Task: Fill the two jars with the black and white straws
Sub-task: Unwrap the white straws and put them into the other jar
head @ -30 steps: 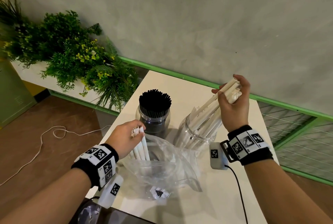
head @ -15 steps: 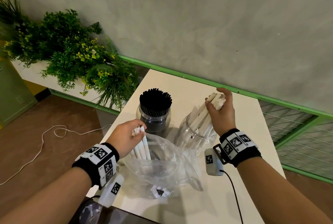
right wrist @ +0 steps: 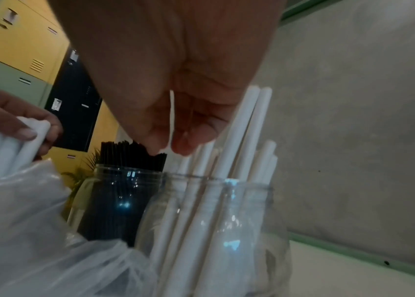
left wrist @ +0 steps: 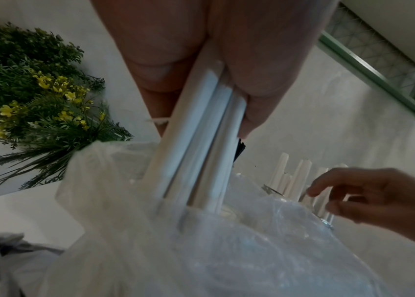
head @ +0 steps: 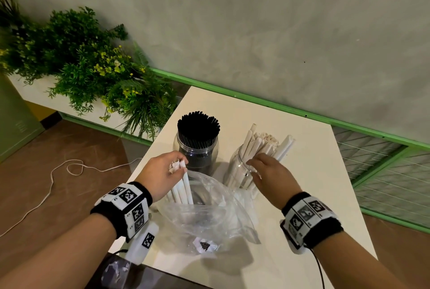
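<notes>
Two clear jars stand side by side on the white table. The left jar is packed with black straws. White straws lean loosely in the right jar. My left hand grips a bundle of white straws that stands in a clear plastic bag; the left wrist view shows the bundle between thumb and fingers. My right hand hovers at the white-straw jar's near rim, fingers relaxed and empty, as the right wrist view confirms above the jar.
A planter of green plants stands left of the table. A white cable lies on the brown floor. A grey wall with a green rail runs behind the table. A dark bag sits at the table's near-left corner.
My right hand brought a bundle of white straws down into the right jar, let go of it and drew back to the near rim. My left hand stayed on its bundle.
</notes>
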A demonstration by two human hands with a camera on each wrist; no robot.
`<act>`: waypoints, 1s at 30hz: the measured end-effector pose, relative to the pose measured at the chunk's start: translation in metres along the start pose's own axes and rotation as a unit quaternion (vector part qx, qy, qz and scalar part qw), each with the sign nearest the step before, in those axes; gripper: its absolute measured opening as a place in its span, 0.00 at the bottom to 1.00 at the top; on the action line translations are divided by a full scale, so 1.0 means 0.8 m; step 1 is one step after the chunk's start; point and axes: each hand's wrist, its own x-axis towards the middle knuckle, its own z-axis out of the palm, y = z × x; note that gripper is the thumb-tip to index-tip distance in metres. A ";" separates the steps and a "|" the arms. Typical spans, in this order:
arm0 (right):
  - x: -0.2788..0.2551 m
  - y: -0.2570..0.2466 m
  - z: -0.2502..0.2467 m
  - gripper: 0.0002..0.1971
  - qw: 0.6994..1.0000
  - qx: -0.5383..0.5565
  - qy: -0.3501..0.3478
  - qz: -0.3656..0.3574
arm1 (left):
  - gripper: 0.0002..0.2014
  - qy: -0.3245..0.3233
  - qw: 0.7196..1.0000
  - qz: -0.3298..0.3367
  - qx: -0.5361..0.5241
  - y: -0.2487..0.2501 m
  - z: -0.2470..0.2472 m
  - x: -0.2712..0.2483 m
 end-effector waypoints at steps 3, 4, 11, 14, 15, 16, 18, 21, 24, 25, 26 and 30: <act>0.010 0.007 0.016 0.20 0.993 -0.028 -0.104 0.058 | 0.07 -0.001 1.000 0.000 -0.002 -0.001 0.000 0.000; 0.014 0.009 0.017 0.22 0.990 -0.028 -0.121 0.066 | 0.07 0.000 1.000 0.000 -0.003 -0.001 0.000 -0.001; 0.033 0.016 0.008 0.21 0.970 -0.049 -0.218 0.096 | 0.06 0.008 1.000 0.002 -0.001 -0.004 -0.002 -0.001; 0.038 0.015 0.002 0.22 0.965 -0.044 -0.234 0.110 | 0.06 0.006 1.000 0.000 0.004 -0.004 -0.001 0.000; 0.041 0.015 -0.003 0.20 0.968 -0.034 -0.218 0.122 | 0.06 0.006 1.000 -0.001 0.004 -0.003 -0.001 0.000; 0.044 0.015 -0.009 0.18 0.973 -0.027 -0.188 0.131 | 0.06 0.006 1.000 -0.001 0.003 -0.003 -0.001 0.000; 0.051 0.018 -0.026 0.14 0.982 -0.022 -0.122 0.141 | 0.06 0.007 1.000 0.003 0.000 -0.005 -0.001 0.000; 0.065 0.028 -0.058 0.12 0.985 -0.053 -0.030 0.162 | 0.06 0.005 1.000 0.005 0.001 -0.005 -0.002 0.000; 0.075 0.044 -0.076 0.11 0.981 -0.090 0.038 0.169 | 0.06 0.005 1.000 -0.001 -0.001 -0.003 -0.002 -0.001; 0.076 0.050 -0.076 0.10 0.980 -0.094 0.036 0.173 | 0.06 0.004 1.000 -0.003 0.000 -0.002 -0.002 -0.001; 0.077 0.055 -0.074 0.10 0.978 -0.099 0.020 0.181 | 0.06 0.004 1.000 -0.003 0.000 -0.001 -0.002 -0.002; 0.070 0.066 -0.058 0.10 0.973 -0.075 -0.035 0.216 | 0.07 0.004 1.000 -0.007 0.000 0.000 -0.002 -0.002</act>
